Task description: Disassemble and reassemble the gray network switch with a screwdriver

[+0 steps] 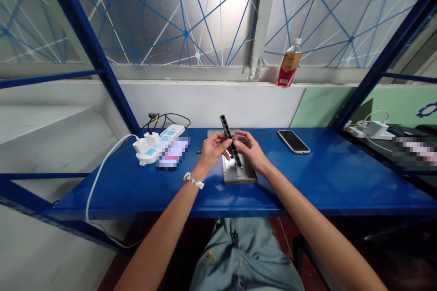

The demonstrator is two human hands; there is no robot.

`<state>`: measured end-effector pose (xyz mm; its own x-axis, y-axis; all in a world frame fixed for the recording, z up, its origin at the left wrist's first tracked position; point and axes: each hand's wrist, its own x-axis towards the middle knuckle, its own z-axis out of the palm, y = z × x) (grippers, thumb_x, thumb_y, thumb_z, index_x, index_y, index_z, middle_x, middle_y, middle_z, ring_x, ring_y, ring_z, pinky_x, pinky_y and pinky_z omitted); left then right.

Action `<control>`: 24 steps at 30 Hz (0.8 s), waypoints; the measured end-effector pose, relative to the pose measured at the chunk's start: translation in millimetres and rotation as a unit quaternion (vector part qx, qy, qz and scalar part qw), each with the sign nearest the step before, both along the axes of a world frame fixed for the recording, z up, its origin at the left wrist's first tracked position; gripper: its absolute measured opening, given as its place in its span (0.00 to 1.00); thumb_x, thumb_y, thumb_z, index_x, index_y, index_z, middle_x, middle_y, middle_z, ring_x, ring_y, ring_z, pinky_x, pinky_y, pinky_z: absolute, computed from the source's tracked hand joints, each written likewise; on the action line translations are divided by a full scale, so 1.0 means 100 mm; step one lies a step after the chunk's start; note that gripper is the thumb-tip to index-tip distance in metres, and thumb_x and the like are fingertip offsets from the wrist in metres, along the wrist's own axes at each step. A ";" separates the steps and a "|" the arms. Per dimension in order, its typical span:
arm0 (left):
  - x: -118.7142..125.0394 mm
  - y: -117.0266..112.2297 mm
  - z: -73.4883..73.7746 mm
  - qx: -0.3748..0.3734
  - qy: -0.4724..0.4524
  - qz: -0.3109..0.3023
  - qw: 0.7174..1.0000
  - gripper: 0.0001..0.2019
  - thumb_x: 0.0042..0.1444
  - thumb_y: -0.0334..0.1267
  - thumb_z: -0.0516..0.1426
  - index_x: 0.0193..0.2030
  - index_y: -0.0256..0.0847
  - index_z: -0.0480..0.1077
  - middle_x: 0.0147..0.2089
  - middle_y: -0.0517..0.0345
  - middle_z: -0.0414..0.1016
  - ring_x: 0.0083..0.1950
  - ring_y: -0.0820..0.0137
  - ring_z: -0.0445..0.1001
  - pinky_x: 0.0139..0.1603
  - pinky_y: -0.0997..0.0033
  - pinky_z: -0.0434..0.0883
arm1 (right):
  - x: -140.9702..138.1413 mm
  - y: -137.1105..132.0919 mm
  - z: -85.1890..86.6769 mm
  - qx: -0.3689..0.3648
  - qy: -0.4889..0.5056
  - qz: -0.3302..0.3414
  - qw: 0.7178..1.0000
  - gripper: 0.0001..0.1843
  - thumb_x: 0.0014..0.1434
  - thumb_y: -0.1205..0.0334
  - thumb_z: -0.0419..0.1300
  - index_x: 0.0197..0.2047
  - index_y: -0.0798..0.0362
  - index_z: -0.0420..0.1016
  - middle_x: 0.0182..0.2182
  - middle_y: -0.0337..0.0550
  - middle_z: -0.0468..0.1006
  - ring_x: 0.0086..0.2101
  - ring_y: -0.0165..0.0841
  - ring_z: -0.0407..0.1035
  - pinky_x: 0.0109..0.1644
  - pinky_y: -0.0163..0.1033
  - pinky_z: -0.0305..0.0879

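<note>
Between my two hands is a long, narrow dark strip [224,122] with a row of round black parts along it; its exact kind I cannot make out. It tilts, with the upper end leaning left. My left hand [214,149] pinches it from the left with thumb and fingers, a metal watch [194,181] on the wrist. From the right, my right hand [250,149] grips the same strip near its middle. Under the hands lies a flat grey metal case [241,176] on the blue table, partly hidden by them.
A white power strip [162,142] with plugged-in adapters and cables stands at the left, beside a phone [173,153] with its screen lit. Another phone [293,141] lies at the right on the blue table [327,186]. A drink bottle [289,63] stands on the window ledge.
</note>
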<state>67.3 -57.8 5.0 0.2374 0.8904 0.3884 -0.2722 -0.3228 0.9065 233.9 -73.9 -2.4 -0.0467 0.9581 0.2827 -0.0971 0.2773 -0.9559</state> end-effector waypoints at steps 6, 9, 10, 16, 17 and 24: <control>-0.02 0.01 0.03 0.019 0.024 0.035 0.999 0.21 0.50 0.51 0.69 0.42 0.35 0.74 0.36 0.51 0.80 0.28 0.71 0.76 0.21 0.73 0.74 | -0.03 -0.07 0.07 0.047 -0.001 0.074 0.996 0.26 0.50 0.52 0.74 0.52 0.47 0.80 0.48 0.45 0.83 0.50 0.42 0.75 0.56 0.48 0.70; -0.05 0.03 0.03 0.053 0.039 0.062 0.996 0.20 0.56 0.49 0.66 0.47 0.35 0.75 0.39 0.49 0.81 0.28 0.72 0.74 0.21 0.75 0.71 | 0.00 -0.01 0.02 0.013 0.070 0.058 0.996 0.23 0.50 0.50 0.74 0.49 0.47 0.82 0.45 0.42 0.85 0.46 0.41 0.77 0.53 0.47 0.72; -0.07 0.04 0.02 0.063 0.037 0.092 0.993 0.19 0.57 0.49 0.65 0.47 0.36 0.75 0.37 0.50 0.81 0.27 0.74 0.72 0.20 0.76 0.69 | 0.01 0.01 0.00 -0.004 0.091 0.055 0.994 0.24 0.49 0.50 0.74 0.49 0.47 0.83 0.43 0.42 0.85 0.44 0.41 0.78 0.51 0.46 0.73; -0.20 0.18 -0.05 0.080 0.065 0.273 0.956 0.13 0.60 0.49 0.62 0.38 0.40 0.71 0.32 0.57 0.75 0.29 0.73 0.72 0.25 0.77 0.66 | 0.05 0.02 -0.01 -0.042 0.142 0.062 0.987 0.23 0.48 0.49 0.74 0.46 0.47 0.82 0.40 0.41 0.85 0.38 0.40 0.79 0.44 0.44 0.75; -0.20 0.19 -0.05 0.073 0.087 0.250 0.962 0.14 0.60 0.50 0.62 0.36 0.40 0.72 0.30 0.58 0.74 0.28 0.73 0.71 0.24 0.76 0.65 | 0.05 0.02 0.00 -0.044 0.142 0.066 0.987 0.23 0.48 0.49 0.74 0.46 0.47 0.82 0.40 0.41 0.85 0.38 0.40 0.79 0.44 0.44 0.75; -0.17 0.12 0.00 0.073 0.099 0.155 0.980 0.17 0.58 0.53 0.63 0.31 0.39 0.75 0.27 0.60 0.73 0.28 0.72 0.68 0.27 0.73 0.67 | 0.07 0.05 -0.06 -0.012 0.082 0.037 0.996 0.21 0.50 0.47 0.73 0.44 0.48 0.83 0.41 0.40 0.85 0.41 0.39 0.78 0.49 0.44 0.72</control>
<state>50.3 -45.6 5.2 0.0488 0.8703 0.4902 0.0361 -0.4920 0.8699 241.1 -69.4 -8.3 -0.0735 0.9602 0.2694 -0.2713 0.2407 -0.9319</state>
